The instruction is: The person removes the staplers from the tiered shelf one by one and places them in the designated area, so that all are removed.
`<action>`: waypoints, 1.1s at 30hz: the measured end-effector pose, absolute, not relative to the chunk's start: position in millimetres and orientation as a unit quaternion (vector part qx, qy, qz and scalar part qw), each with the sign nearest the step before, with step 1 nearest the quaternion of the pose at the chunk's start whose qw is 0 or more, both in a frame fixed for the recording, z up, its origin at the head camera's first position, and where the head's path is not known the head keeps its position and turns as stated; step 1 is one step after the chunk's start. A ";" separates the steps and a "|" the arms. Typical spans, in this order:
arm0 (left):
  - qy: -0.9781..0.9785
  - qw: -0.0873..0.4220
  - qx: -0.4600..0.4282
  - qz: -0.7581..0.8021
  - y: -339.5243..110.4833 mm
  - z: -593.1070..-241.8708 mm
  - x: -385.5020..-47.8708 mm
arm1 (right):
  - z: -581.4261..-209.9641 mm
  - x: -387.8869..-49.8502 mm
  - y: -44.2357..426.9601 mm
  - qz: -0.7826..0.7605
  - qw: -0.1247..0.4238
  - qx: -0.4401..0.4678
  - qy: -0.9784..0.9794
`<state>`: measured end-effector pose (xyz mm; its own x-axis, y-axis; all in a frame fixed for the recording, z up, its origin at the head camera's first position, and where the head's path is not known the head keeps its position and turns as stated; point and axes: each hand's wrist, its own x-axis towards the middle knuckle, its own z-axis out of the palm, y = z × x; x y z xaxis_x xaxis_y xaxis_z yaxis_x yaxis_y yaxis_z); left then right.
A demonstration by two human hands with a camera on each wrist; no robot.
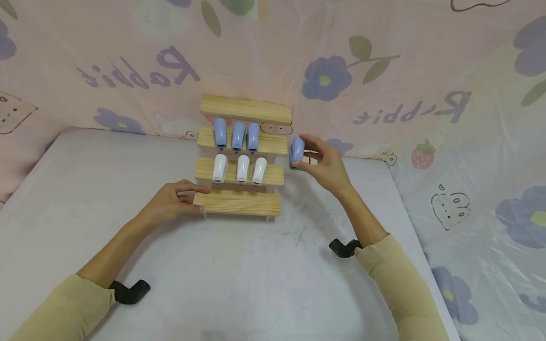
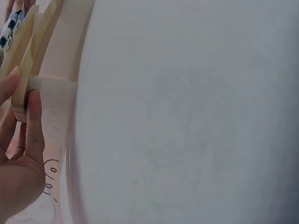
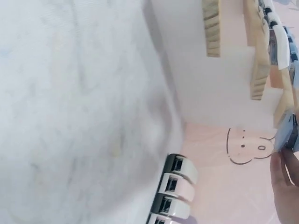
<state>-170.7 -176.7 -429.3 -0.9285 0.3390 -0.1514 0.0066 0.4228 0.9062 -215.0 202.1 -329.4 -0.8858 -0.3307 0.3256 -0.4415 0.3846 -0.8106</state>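
Observation:
My right hand (image 1: 327, 166) pinches a small blue stapler (image 1: 297, 148) between thumb and fingers, just right of a stepped wooden shelf (image 1: 237, 203). In the right wrist view that stapler is partly cut off by the frame's edge, close to a board's end. Three blue staplers (image 1: 238, 136) stand on the second board from the top, and three white staplers (image 1: 242, 169) on the board below it. With thumb and fingers on opposite faces, my left hand (image 1: 172, 201) grips the left end of the lowest board. The lowest and topmost boards bear no staplers.
A row of several white and pinkish staplers (image 3: 174, 189) stands on the table to the shelf's right, mostly hidden by my right hand in the head view. Behind the white tabletop (image 1: 256, 279) hangs a printed curtain (image 1: 264, 57). Translucent side panels (image 3: 219, 88) support the boards.

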 end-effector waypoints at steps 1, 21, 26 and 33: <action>0.829 0.157 0.104 0.526 -176.8 -429.5 -170.9 | -331.0 -214.9 204.0 0.501 0.054 0.230 -0.833; 0.841 0.153 0.107 0.508 -177.6 -429.5 -171.7 | -358.6 -210.7 222.3 0.501 0.022 0.176 -0.847; 0.841 0.152 0.104 0.509 -177.3 -428.3 -172.4 | -366.9 -213.8 223.3 0.494 0.015 0.168 -0.853; 0.833 0.156 0.104 0.520 -177.8 -427.8 -170.8 | -377.9 -215.0 225.6 0.493 -0.022 0.134 -0.860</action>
